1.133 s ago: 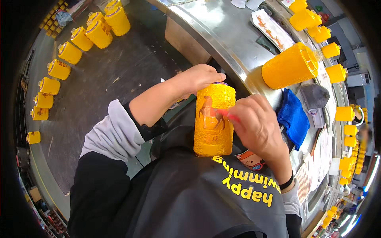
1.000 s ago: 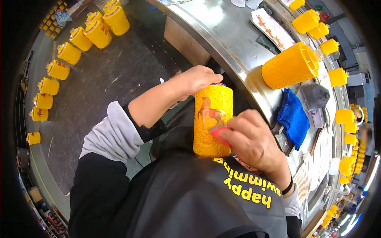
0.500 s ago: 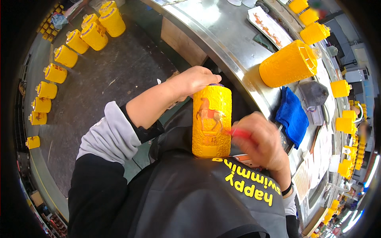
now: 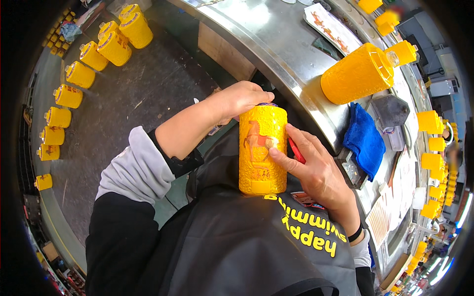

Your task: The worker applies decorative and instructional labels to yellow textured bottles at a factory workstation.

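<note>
A yellow embossed bottle (image 4: 261, 180) leans against my dark apron, with a horse decal (image 4: 256, 139) and smaller red marks below it on the side facing up. My left hand (image 4: 241, 100) is bent around its far end by the dark cap; the fingertips are partly hidden. My right hand (image 4: 318, 170) lies against the bottle's right side, the thumb pressing beside the horse's legs and the fingers along the edge. Tucked in that hand is a red-handled tool (image 4: 296, 150), its working end hidden.
On the metal bench (image 4: 276, 47) to the right stand a larger yellow bottle (image 4: 353, 76), a folded blue cloth (image 4: 364, 140) and a sheet of horse decals (image 4: 332, 28). Several yellow bottles (image 4: 79, 75) line the dark table (image 4: 143, 113) at left. More bottles (image 4: 430, 160) run along the right.
My right hand has stopped its blurred motion with the red tool at the decal; its thumb and fingers now rest on the bottle. Bottles along the right have shifted. My left hand stays put.
</note>
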`<control>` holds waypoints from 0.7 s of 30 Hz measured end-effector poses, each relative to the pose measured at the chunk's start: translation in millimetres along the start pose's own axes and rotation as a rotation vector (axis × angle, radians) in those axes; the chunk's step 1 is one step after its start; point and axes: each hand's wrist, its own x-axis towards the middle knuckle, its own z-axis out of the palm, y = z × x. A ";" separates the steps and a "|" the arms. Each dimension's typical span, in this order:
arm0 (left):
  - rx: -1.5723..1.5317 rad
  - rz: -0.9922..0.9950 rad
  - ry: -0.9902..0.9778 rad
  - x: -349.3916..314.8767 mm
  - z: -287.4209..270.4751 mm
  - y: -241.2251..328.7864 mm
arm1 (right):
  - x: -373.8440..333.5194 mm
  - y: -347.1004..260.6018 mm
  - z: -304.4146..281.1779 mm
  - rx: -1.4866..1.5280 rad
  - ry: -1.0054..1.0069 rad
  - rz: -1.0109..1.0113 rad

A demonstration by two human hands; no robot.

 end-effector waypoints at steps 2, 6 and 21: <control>0.006 -0.009 -0.010 1.0 -1.0 -2.2 | -1.4 -1.5 -4.0 0.007 -0.023 -0.005; 0.021 0.001 -0.021 3.0 -0.7 -0.3 | 0.6 -0.1 -3.2 0.024 0.019 0.003; 0.025 -0.003 -0.049 10.1 -1.1 -2.7 | 18.8 -2.2 -15.5 0.318 0.209 0.171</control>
